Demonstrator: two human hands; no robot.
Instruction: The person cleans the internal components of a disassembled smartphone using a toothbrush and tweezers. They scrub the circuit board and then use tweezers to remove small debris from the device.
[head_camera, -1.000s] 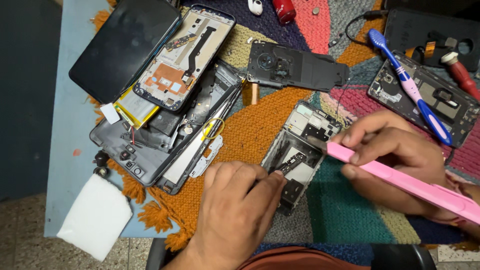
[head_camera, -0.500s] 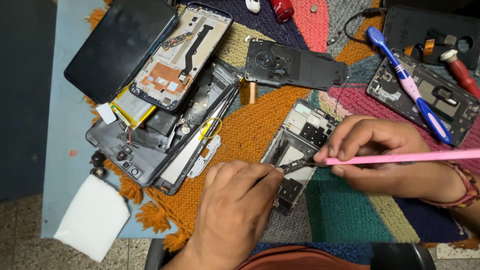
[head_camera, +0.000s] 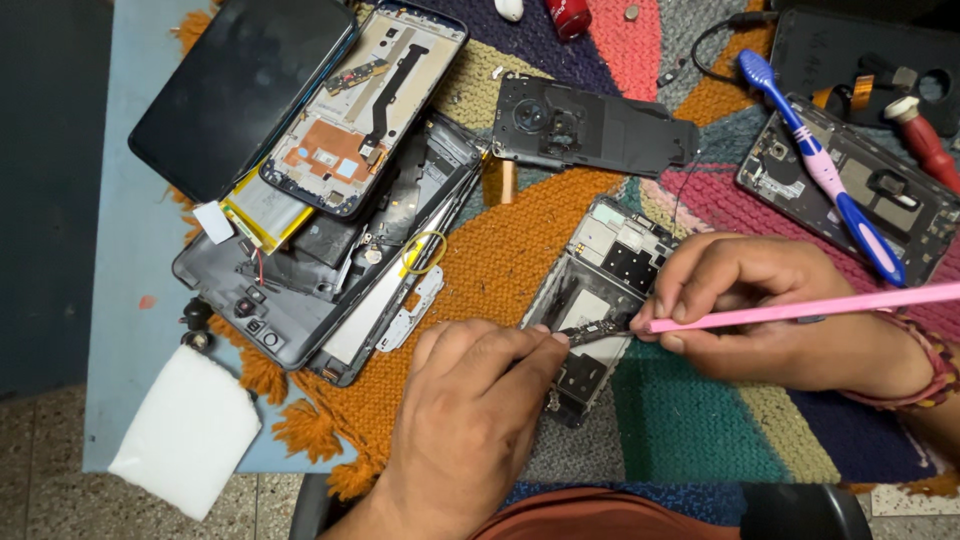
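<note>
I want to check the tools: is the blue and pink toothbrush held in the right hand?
No. The toothbrush lies apart on an opened phone at upper right, while the right hand holds a long pink tool.

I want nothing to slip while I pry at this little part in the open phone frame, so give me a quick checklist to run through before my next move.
1. Left hand steadying the small dark part: ok, fingertips rest on its end.
2. Pink tool held firmly: ok, right hand pinches it near the tip.
3. Tool tip at the part: ok, it meets the part's right end.
4. Open phone frame lying flat on the knitted mat: ok.
5. Part freed from the frame: cannot tell, the fingers hide the join.
6. Room around the frame: not ok, the pile of dismantled phones lies close on the left.
</note>
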